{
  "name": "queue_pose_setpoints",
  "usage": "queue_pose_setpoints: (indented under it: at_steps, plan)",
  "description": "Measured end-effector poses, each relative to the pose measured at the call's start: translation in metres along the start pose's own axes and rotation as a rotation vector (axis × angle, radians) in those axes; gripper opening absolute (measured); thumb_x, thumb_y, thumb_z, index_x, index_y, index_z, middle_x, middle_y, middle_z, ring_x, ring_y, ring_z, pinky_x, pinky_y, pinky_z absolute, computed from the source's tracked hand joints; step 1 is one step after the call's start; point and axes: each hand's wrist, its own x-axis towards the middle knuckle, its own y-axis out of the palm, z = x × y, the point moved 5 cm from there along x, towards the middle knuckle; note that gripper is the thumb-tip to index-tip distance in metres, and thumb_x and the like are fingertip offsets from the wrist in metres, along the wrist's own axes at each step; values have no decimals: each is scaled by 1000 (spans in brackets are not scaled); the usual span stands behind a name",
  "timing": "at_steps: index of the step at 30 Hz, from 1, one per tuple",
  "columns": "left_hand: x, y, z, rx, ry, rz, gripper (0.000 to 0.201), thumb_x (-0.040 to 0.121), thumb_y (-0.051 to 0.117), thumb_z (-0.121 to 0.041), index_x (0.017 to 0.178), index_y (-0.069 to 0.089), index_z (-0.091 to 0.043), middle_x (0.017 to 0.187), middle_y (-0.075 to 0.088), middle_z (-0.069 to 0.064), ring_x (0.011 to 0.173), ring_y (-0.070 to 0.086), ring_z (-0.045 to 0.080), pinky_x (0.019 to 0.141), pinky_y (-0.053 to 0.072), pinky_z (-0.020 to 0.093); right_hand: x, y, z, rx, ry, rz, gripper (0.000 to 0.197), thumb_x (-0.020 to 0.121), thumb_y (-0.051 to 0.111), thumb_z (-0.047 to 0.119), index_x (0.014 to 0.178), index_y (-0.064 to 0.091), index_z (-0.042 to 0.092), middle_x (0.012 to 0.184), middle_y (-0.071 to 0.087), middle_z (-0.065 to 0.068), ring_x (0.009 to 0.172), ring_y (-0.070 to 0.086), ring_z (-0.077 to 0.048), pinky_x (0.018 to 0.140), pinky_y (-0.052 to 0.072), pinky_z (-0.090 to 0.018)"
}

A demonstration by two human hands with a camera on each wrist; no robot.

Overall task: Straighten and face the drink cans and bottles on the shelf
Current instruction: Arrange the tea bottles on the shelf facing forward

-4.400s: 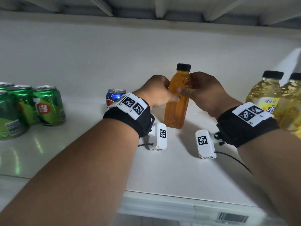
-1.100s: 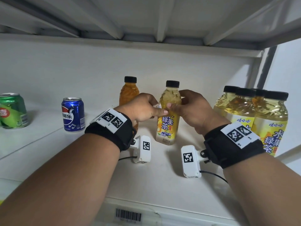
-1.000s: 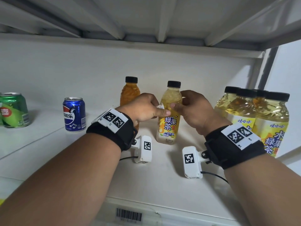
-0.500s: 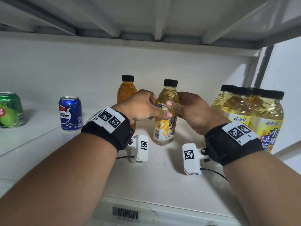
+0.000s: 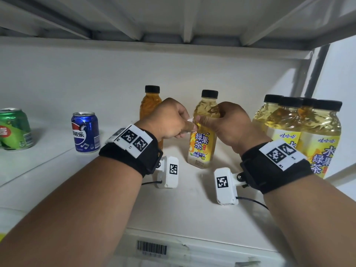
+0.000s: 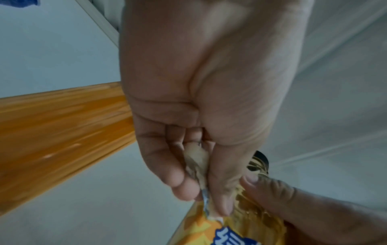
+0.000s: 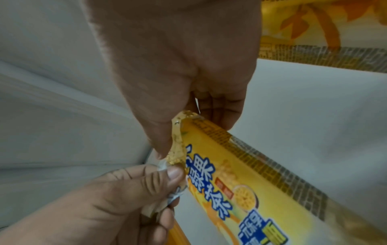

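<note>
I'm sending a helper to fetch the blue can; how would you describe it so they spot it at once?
On the white shelf, look left of the two hands, towards the back wall. The blue can stands upright by itself, between the green cans at the far left and the orange bottle. It is the only blue drink there.

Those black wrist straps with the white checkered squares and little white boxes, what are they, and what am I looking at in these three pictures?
No machine here: a person is tidying a white shelf. The straps carry small cameras. The wide picture comes from a head camera; the two close-ups look along each hand from the wrists.

Both hands are on one yellow-labelled tea bottle with a black cap standing on the shelf. The left hand pinches a loose bit of clear wrapper at the label's top edge; the right hand grips the bottle's shoulder.

Also on the shelf: an orange drink bottle behind, a blue cola can, a green can, and a cluster of matching tea bottles.
</note>
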Motion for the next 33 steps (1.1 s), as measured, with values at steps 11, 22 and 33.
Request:
queue_pose_setpoints:
  at_steps: [11, 22, 33]
  plan:
    - [-6, -34, -46, 418, 107, -32, 20, 84, 90, -34, 82, 75, -21, 83, 73, -5, 81, 69, 16, 70, 50, 27, 8, -10, 37, -91, -83, -110, 36, 87, 74, 54, 96, 70, 20, 96, 69, 6, 90, 64, -19, 72, 43, -27]
    - [18, -92, -48, 754, 172, -190, 39, 93, 77, -42, 127, 67, -26, 129, 60, -3, 126, 53, 24, 99, 46, 38, 34, 10, 81, -375, -285, -48, 24, 93, 69, 36, 102, 69, 15, 101, 67, 1, 100, 61, -21, 81, 41, -28]
    - [0, -101, -39, 808, 80, -26, 17, 101, 65, -33, 108, 68, -18, 110, 65, 0, 99, 60, 23, 78, 44, 31, 8, 22, 103, -612, -395, 34, 24, 96, 60, 29, 111, 61, 11, 104, 65, -10, 103, 57, -31, 77, 42, -32]
